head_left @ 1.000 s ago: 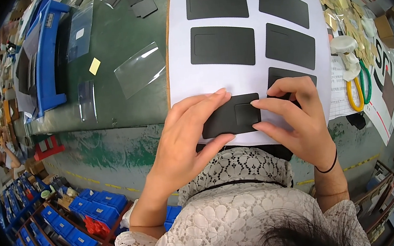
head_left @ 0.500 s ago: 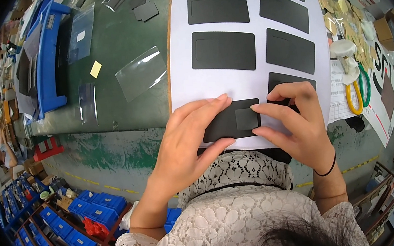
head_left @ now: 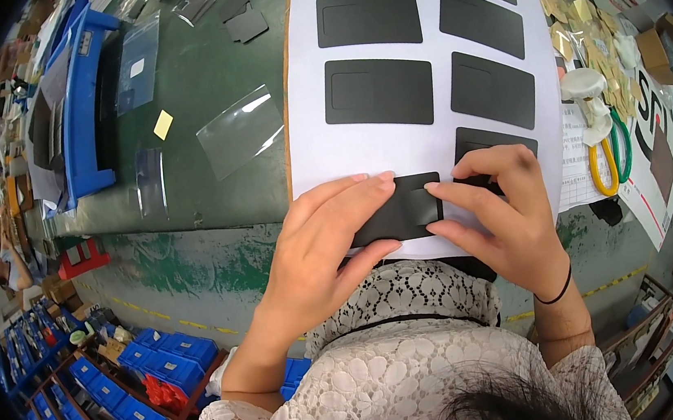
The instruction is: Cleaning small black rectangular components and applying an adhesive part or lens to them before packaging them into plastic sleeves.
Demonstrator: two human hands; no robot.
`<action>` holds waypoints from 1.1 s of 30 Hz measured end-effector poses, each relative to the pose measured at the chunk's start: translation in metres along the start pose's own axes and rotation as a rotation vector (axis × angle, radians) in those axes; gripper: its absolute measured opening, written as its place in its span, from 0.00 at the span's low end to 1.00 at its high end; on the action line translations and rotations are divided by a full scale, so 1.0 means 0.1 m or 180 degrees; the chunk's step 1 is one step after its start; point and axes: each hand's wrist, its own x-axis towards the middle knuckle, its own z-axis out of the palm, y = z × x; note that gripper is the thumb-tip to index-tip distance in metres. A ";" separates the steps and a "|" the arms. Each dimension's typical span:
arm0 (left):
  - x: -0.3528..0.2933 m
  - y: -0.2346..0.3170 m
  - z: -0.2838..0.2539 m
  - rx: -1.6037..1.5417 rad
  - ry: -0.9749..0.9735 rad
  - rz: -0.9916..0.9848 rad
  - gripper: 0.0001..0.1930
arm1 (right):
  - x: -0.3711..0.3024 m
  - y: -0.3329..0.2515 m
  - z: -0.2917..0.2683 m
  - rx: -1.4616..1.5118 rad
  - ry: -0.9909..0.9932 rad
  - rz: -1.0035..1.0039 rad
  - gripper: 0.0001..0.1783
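A black rectangular card lies at the near edge of a white sheet. My left hand holds it down at its left part, with the thumb at the near edge and the fingers at the far edge. In my right hand, thumb and forefinger grip the right end of a small dark square piece, which rests over the card's right half and looks slightly bowed. Whether it touches the card all over is hard to tell. Another black card lies partly hidden behind my right fingers.
More black cards lie in two columns on the sheet. Leftward on the green table are clear plastic sheets, a yellow slip, small dark pieces and a blue tray. Scissors with yellow and green handles lie right.
The small square piece was flat against the card and now looks bowed between my right thumb and forefinger. My left hand stays on the card. The whole view has shifted slightly.
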 end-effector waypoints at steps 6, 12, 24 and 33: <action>-0.01 -0.01 0.01 0.0223 -0.0011 0.0181 0.23 | 0.00 0.01 0.01 -0.0013 0.0017 -0.0079 0.21; -0.02 -0.04 0.02 0.0413 -0.0008 0.0455 0.20 | 0.00 0.01 0.01 -0.0015 0.0036 -0.0046 0.19; -0.04 -0.09 0.03 0.0828 -0.0082 0.0745 0.20 | -0.03 -0.01 -0.03 -0.0306 -0.0048 -0.0078 0.22; -0.03 -0.10 0.04 0.1030 -0.0102 0.0863 0.18 | -0.34 -0.02 -0.11 -0.0871 0.0007 -0.0110 0.25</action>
